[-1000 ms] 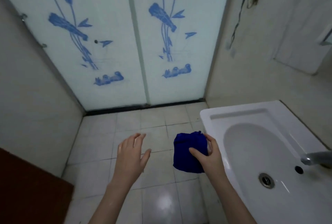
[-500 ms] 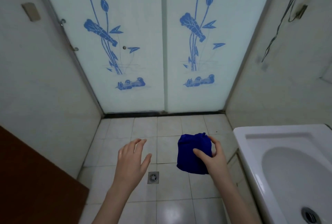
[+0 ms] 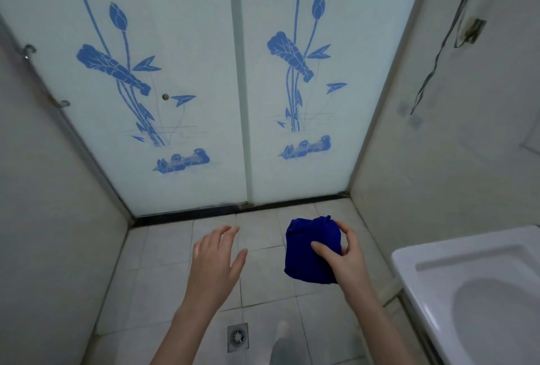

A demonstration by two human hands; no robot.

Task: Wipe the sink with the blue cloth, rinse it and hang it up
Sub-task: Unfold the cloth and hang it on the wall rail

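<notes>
A tiled bathroom is seen from above, looking forward and down. The blue cloth (image 3: 309, 250) is held in the air over the tiled floor (image 3: 163, 291), left of the white sink (image 3: 432, 250) and clear of it. It is bunched into a compact wad, probably so that it can be managed with one hand without trailing or dripping. It is gripped by the right hand (image 3: 347, 265), with the thumb pressed across its near face and the fingers (image 3: 344, 228) curled round its far right side. The left hand (image 3: 216, 262) is held out beside it, apart from the cloth and holding nothing. Its fingers (image 3: 222, 236) are straight and loosely together, with the thumb spread away. It seems to be kept free to help shake out or spread the cloth. Only the left part of the sink is shown, at the near right edge, and no tap is in view. Frosted sliding glass doors (image 3: 175, 101) printed with blue lotus plants and ducks fill the far wall, and a floor drain (image 3: 238, 337) is set near the bottom centre. No hook or rail for hanging can be made out, and whether the cloth is wet cannot be told.
</notes>
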